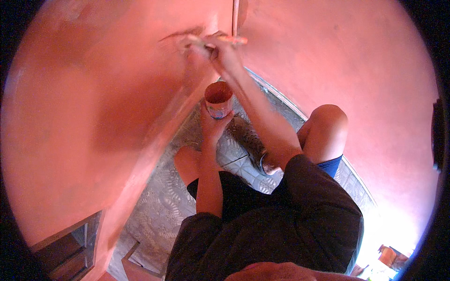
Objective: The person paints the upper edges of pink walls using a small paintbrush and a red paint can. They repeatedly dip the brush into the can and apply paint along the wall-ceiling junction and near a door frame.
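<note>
My left hand (212,128) grips a paint container (219,109) from below. It is an open round tub with a printed label, and its inner wall is coated in red. Above it, my right hand (225,52) is raised to the pink-red wall (116,80) on the left, close to the room's corner. A paintbrush (233,39) lies in its fingers, its handle pointing right. Motion blurs the brush's other end, so I cannot tell whether the bristles touch the wall. A darker red streak (181,33) marks the wall just there.
A thin vertical pipe (235,17) runs up the corner. The right wall (337,63) meets the patterned tile floor (165,196) along a pale edge. My bent knees flank the tub. A framed opening (70,246) is at lower left; blurred items (388,258) lie at lower right.
</note>
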Action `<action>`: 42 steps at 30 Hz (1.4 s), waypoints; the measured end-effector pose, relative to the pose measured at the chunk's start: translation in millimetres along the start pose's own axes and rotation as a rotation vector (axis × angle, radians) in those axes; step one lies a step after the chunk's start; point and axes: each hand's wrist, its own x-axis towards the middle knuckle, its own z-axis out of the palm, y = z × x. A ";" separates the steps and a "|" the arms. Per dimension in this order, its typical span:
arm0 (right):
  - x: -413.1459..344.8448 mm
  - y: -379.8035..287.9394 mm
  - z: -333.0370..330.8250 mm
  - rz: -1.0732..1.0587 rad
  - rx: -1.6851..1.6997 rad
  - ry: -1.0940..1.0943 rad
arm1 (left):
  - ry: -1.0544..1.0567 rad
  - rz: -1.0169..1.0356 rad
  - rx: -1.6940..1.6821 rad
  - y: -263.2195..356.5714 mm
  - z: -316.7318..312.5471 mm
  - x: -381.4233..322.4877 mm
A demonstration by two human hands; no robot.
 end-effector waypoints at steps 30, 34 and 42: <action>-70.0 16.6 33.3 -0.268 -0.007 0.449 | -0.014 0.175 -0.239 3.7 -6.7 -2.9; 5.9 -14.2 -3.4 -0.611 0.011 0.535 | 0.031 0.098 -0.095 4.2 -0.8 -0.1; -46.2 42.0 58.7 -0.376 -0.017 0.466 | 0.027 -0.089 -0.215 -42.3 9.1 -0.8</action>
